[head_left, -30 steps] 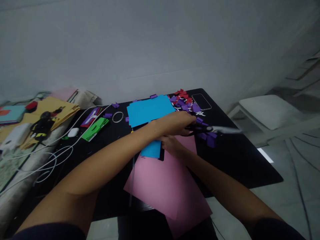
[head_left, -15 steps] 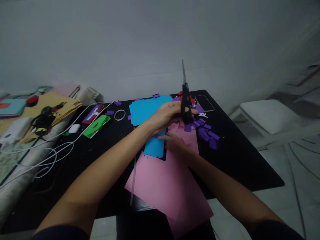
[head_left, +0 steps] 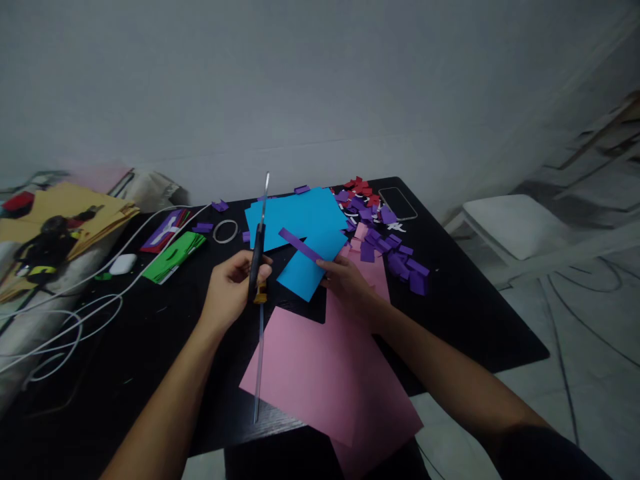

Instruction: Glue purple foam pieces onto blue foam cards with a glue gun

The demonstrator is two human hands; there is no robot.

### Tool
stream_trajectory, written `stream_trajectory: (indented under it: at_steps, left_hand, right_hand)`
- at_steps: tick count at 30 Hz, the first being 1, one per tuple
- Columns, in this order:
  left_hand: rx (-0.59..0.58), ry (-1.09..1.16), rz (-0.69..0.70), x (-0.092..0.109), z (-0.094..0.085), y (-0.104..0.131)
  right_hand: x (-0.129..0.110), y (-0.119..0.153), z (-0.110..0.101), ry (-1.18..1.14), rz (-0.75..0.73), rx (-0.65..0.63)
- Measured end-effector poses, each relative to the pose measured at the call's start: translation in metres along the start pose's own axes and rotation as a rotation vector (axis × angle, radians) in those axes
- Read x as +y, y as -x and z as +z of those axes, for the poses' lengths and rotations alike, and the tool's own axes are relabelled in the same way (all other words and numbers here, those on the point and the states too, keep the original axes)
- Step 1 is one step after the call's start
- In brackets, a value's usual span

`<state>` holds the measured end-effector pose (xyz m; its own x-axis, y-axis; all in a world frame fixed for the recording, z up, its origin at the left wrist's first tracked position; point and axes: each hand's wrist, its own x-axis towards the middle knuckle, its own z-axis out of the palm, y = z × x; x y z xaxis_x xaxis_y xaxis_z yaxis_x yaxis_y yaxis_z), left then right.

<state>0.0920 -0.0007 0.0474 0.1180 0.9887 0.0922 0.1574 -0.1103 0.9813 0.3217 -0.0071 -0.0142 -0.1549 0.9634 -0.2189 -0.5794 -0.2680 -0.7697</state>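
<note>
My left hand (head_left: 230, 287) is closed around the black handle of a pair of scissors (head_left: 257, 257), whose blades point upward, away from me. Between the fingers of my right hand (head_left: 350, 287) is one end of a narrow purple paper strip (head_left: 299, 245). The strip lies across a tilted piece of blue paper (head_left: 303, 277), whose right edge meets the same fingers; whether they grip it too is unclear. Behind are larger blue sheets (head_left: 285, 217). Pink paper sheets (head_left: 320, 367) spread under my right hand and toward the front edge.
Purple paper scraps (head_left: 400, 263) and red scraps (head_left: 357, 187) lie on the black table (head_left: 480, 320) at right, near a phone-like outline (head_left: 399, 203). Leftward are a tape ring (head_left: 225, 231), green paper (head_left: 175, 257), a white case (head_left: 123, 264) and white cables (head_left: 120, 303). A clear rod (head_left: 259, 373) lies in front.
My left hand has swung left and down with the scissors, away from my right hand. The blue piece and the purple strip have turned and now lie at a slant.
</note>
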Motion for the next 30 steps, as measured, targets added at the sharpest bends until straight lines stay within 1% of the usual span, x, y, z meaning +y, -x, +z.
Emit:
stream_trajectory:
  at_steps: [3, 5, 8, 10, 13, 16, 19, 22, 26, 28, 30]
  left_hand:
    - [-0.054, -0.094, -0.018, -0.008, -0.01, 0.004]
    - [-0.101, -0.082, -0.007, -0.013, -0.015, 0.004]
    - [-0.179, 0.054, -0.02, -0.022, -0.016, 0.001]
    - [-0.197, 0.162, -0.103, -0.027, -0.014, 0.0]
    - [-0.132, 0.286, -0.186, -0.029, -0.008, -0.002]
    - [-0.039, 0.349, -0.182, -0.025, -0.004, -0.003]
    - [0.011, 0.391, -0.196, -0.02, -0.001, -0.004]
    - [0.034, 0.413, -0.199, -0.018, 0.004, -0.004]
    - [0.048, 0.406, -0.167, -0.021, 0.013, -0.001]
    - [0.044, 0.421, -0.179, -0.023, 0.02, 0.002]
    - [0.033, 0.43, -0.21, -0.024, 0.026, 0.006]
  right_hand:
    - [0.001, 0.0, -0.002, 0.019, -0.014, 0.011]
    - [0.001, 0.0, -0.001, 0.026, -0.014, 0.019]
    - [0.0, 0.003, 0.0, 0.026, -0.002, 0.007]
    - [0.0, 0.004, 0.002, 0.03, 0.006, 0.003]
    - [0.0, 0.004, 0.002, 0.032, 0.014, 0.005]
    - [0.002, 0.003, 0.001, 0.026, 0.013, 0.008]
    - [0.003, 0.003, 0.0, 0.015, 0.02, 0.0]
    - [0.002, 0.005, -0.002, -0.005, 0.088, -0.102]
    - [0.0, 0.01, -0.005, 0.003, 0.243, -0.339]
    - [0.001, 0.013, -0.005, 0.006, 0.295, -0.457]
    - [0.004, 0.017, -0.003, 0.004, 0.326, -0.537]
